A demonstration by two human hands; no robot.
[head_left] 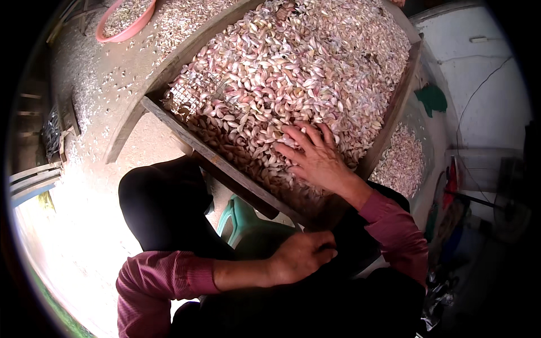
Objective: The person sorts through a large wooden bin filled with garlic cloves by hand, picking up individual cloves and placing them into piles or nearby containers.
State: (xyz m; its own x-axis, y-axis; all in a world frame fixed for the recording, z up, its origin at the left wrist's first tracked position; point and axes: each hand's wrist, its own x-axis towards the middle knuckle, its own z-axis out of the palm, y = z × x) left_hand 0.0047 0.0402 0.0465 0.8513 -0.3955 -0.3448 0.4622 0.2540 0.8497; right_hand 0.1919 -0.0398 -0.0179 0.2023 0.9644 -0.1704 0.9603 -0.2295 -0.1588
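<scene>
Loose garlic cloves (282,73), pinkish white and unpeeled, cover most of a wooden-framed tray (220,160) with a wire mesh bottom (186,97). My right hand (319,160) lies on the cloves close to the tray's near right corner, fingers spread and palm down. Its fingertips touch the cloves, and no clove is gripped in it. Over my lap, just outside the near edge of the frame, my left hand (301,256) is closed with its fingers curled in. Whatever it may hold is hidden.
A pink basin (127,25) of cloves sits on the floor at far left, beside scattered cloves (180,25). More cloves (401,160) are heaped on the floor right of the tray. A green plastic stool (242,219) shows between my knees. Green cloth (431,99) lies near the white wall.
</scene>
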